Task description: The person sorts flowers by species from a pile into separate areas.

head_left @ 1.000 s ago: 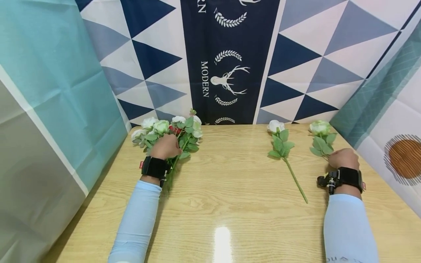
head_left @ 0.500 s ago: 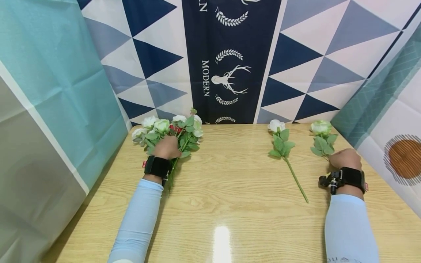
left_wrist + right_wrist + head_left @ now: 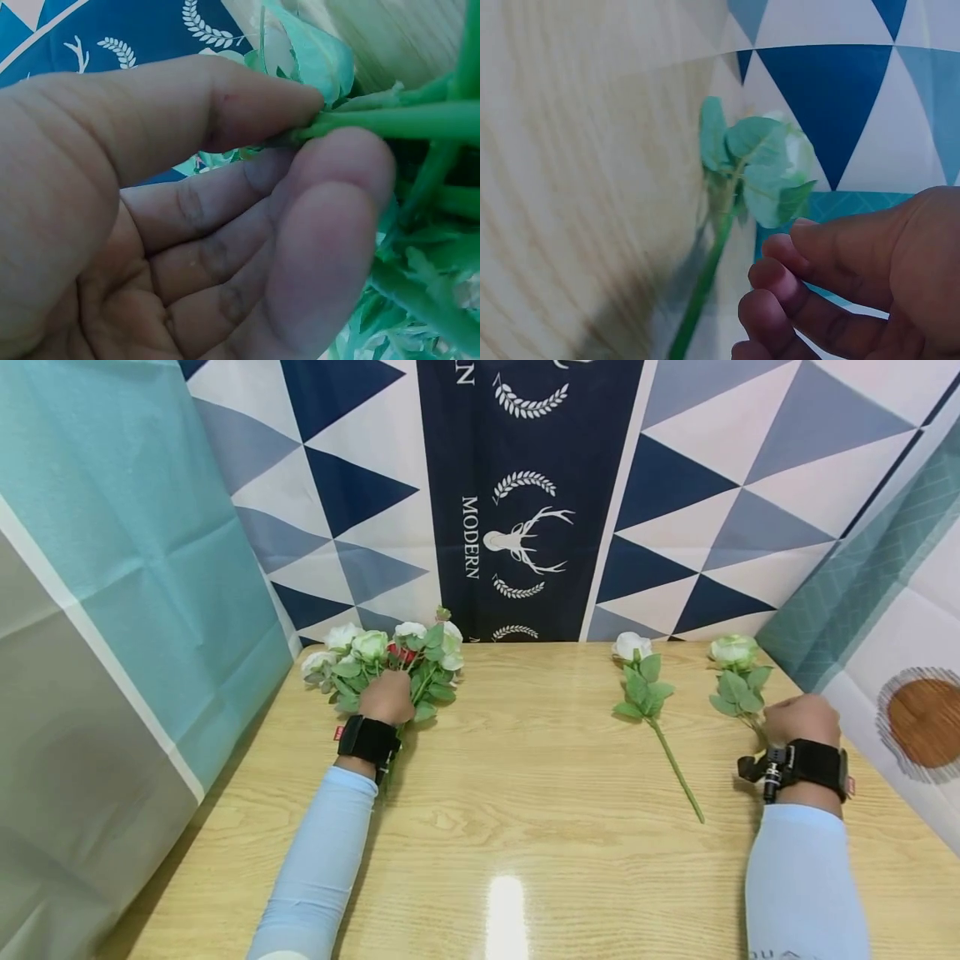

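Note:
My left hand (image 3: 387, 697) is at the bunch of artificial roses (image 3: 370, 646), white, pale green and red, at the table's back left. In the left wrist view its thumb and forefinger pinch a green stem (image 3: 405, 121); other stems pass beside the fingers. My right hand (image 3: 804, 722) is beside the pale green rose (image 3: 733, 652) at the back right. The right wrist view shows its fingers (image 3: 772, 281) loosely bent, apart from that rose's stem (image 3: 705, 292), holding nothing. A white rose (image 3: 632, 646) with a long stem lies to the left of the green one.
The wooden table (image 3: 510, 760) reaches back to a patterned cloth (image 3: 525, 510) that hangs behind it. More cloth stands along the left side (image 3: 135, 568) and the right side. A bright reflection shows near the table's front.
My right hand has shifted slightly right, away from the pale green rose's stem. My left hand has moved a little to the right at the bunch. The loose roses lie about where they were.

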`<state>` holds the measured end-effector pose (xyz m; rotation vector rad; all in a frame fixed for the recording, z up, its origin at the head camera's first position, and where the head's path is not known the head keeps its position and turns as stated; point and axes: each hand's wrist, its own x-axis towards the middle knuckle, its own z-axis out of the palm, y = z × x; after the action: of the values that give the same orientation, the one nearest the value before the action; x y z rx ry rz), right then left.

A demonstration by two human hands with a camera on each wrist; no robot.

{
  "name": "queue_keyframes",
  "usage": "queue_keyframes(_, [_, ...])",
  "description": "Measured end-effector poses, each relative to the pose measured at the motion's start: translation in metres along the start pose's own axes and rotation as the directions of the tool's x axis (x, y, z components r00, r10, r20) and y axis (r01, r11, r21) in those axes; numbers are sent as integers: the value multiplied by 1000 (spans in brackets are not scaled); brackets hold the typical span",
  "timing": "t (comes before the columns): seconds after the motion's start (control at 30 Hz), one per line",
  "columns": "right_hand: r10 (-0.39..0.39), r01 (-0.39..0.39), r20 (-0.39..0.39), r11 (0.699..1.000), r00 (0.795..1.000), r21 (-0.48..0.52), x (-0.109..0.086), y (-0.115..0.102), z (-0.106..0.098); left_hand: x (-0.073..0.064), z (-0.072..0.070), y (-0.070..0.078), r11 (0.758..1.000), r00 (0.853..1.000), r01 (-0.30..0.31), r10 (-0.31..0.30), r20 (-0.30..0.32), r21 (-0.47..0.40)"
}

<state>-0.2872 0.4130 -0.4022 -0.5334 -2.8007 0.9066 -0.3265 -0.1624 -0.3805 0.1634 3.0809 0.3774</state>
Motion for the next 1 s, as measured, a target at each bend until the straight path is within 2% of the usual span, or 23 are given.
queue_keyframes(0.23, [9,-8,-5,1000,1000,25,1,-1,-3,0,-9,-1,999,999,-21,23,42,-50])
queue_keyframes(0.53, [-9,11,-44,999,999,36,-2,-6,-9,-9,-26,0,994,997,-79,80,14,-77])
queue_keyframes(0.63, [-3,4,-38,999,999,39,-4,-11,-12,-12,-31,2,989,994,-106,104,-26,-99])
queue_keyframes(0.73, [4,-2,-45,999,999,45,-5,-15,-14,-16,-35,4,985,987,-138,128,-95,-107])
queue_keyframes(0.83, [-4,7,-65,999,998,44,-5,-20,-18,-19,-39,6,983,977,-152,134,-169,-101])
queue_keyframes(1.0, [-18,22,-80,999,997,46,-10,-30,-25,-24,-44,8,981,959,-154,120,-255,-116])
